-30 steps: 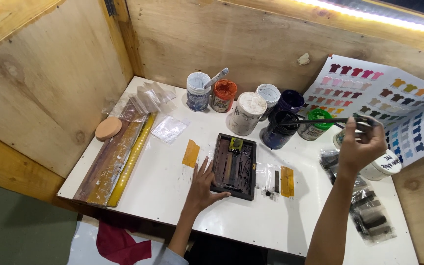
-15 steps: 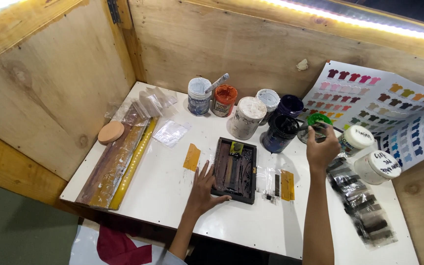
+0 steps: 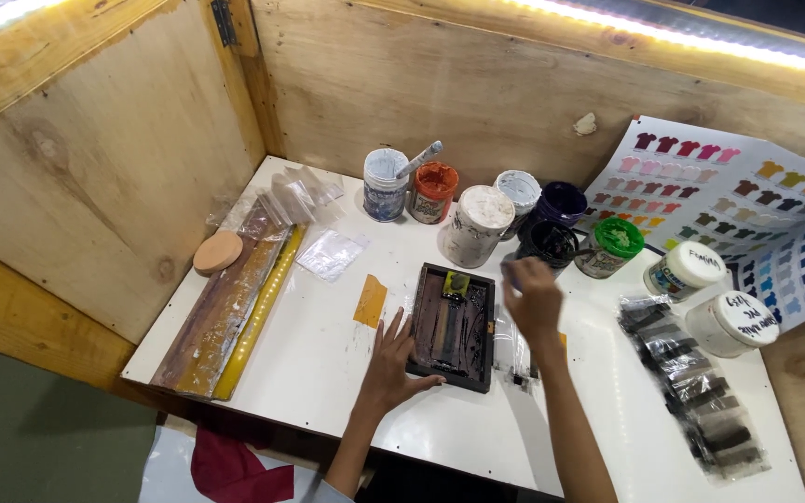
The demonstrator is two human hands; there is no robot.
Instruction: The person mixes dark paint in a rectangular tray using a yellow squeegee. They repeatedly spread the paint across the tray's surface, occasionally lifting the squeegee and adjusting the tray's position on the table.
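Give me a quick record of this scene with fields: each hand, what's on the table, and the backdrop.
left hand: flat on the white table, fingers touching the dark tray's left edge
right hand: raised over the tray's right side, closed on a small item, unclear
jars: open paint jars in a row behind the tray
right side: two white-lidded tubs, colour chart
left side: long wooden board

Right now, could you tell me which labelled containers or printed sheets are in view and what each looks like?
Colour chart: white sheet leaning on the back right wall, rows of small coloured shirt shapes.
Two white-lidded jars: right of the paint pots, handwriting on the lids.
Blue-labelled pot: back centre, stirrer inside.
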